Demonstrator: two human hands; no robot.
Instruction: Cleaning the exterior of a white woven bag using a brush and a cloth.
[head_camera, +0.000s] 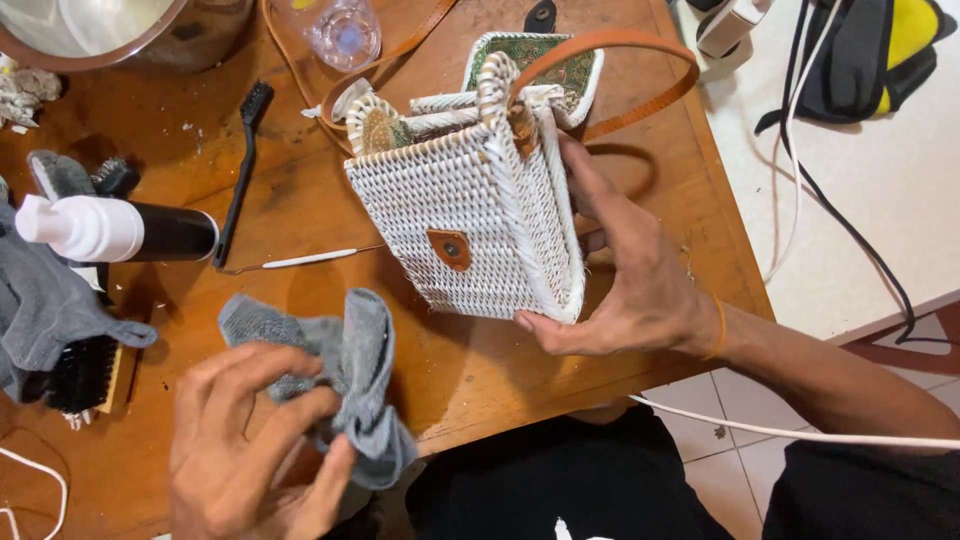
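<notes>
My right hand (628, 272) grips a white woven rattan handbag (470, 215) by its right side and holds it tilted above the wooden table (300, 200). The bag's lid is open and shows a green patterned lining (530, 55); a brown leather strap (620, 45) loops from its top, and a small brown leather tab sits on its front. At the lower left, my left hand (245, 445) clutches a bunched grey cloth (340, 370) over the table's front edge.
On the table's left lie a black spray bottle with a white nozzle (110, 230), a thin black brush (240, 170), a white-handled pick (300, 260), a bristle brush (80, 375) and more grey cloth (45, 300). A metal bowl (120, 30) stands at the back. Cables hang off to the right.
</notes>
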